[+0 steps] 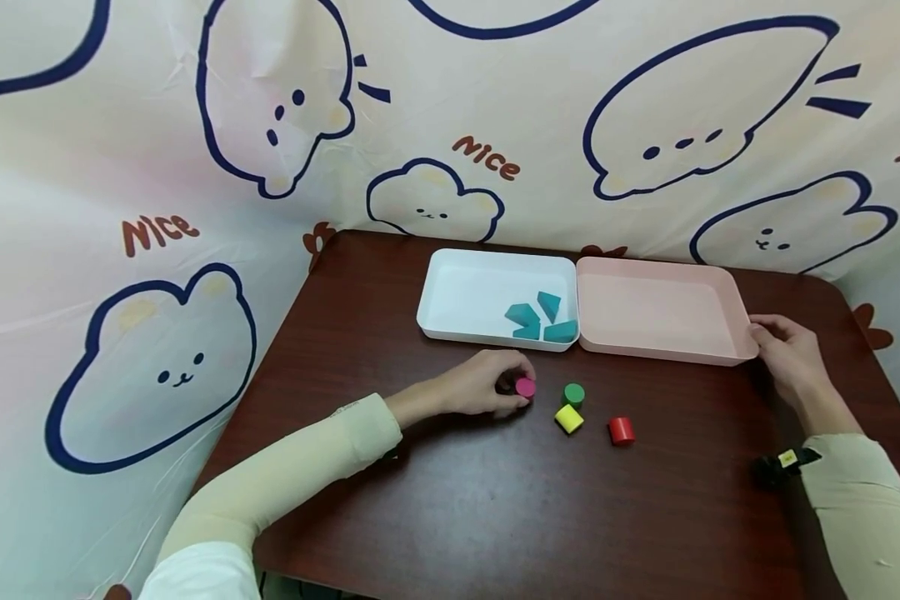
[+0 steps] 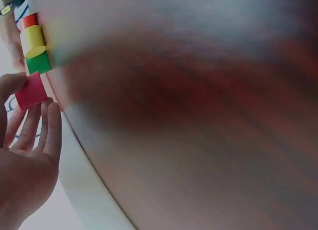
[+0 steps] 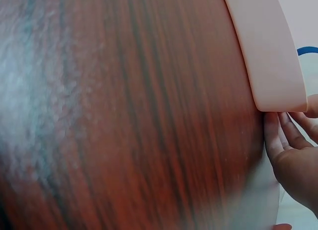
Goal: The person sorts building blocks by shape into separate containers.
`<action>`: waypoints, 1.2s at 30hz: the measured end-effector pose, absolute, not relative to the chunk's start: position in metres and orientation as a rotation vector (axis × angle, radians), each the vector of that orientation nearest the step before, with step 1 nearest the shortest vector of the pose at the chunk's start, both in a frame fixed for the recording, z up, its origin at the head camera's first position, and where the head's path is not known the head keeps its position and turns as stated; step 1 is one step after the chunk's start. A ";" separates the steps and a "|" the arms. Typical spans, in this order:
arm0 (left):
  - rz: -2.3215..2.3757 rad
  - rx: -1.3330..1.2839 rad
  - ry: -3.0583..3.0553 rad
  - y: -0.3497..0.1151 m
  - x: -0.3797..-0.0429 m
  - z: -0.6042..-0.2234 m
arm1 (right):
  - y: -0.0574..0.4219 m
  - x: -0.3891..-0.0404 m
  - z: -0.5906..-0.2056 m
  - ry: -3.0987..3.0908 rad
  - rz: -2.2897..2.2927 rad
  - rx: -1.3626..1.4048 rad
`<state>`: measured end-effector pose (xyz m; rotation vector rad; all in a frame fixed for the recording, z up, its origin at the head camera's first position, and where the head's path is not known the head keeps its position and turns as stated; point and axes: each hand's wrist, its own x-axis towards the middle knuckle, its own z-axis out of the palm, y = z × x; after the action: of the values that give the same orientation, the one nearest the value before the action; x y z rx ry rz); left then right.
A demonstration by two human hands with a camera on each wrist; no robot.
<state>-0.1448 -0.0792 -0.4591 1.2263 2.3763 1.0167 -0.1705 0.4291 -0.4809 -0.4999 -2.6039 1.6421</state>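
Observation:
My left hand (image 1: 487, 385) pinches a small pink cylinder (image 1: 525, 388) between thumb and fingers, in front of the white tray. The left wrist view shows the cylinder's side (image 2: 31, 92) with the thumb on one side and fingertips on the other. Just right of it are a green cylinder (image 1: 573, 395), a yellow cylinder (image 1: 569, 419) on its side, and a red cylinder (image 1: 622, 431) also lying down. At the right end of the pink tray (image 1: 663, 350), my right hand (image 1: 793, 354) holds the end wall, digits at its rim and fingertips against the outside.
The white tray (image 1: 468, 336) stands left of the pink one, their ends together, with several teal pieces (image 1: 523, 314) in its right part. Both are near the back of the dark wooden table (image 1: 495, 508). A patterned curtain (image 1: 540, 108) hangs behind.

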 end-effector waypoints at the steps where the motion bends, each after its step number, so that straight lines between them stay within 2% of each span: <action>1: 1.027 1.231 2.380 -0.078 -0.146 -0.458 | 0.429 -0.171 -0.480 -2.608 1.635 -0.499; 12: 1.103 1.266 2.439 -0.064 -0.158 -0.451 | 0.428 -0.173 -0.476 -2.650 1.611 -0.473; 36: 1.249 1.169 2.483 -0.016 -0.181 -0.430 | 0.429 -0.168 -0.486 -2.633 1.577 -0.511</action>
<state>-0.1808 -0.0157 -0.4300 1.1694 2.4830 1.2492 -0.1675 0.4288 -0.4860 -0.5109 -2.6333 1.5772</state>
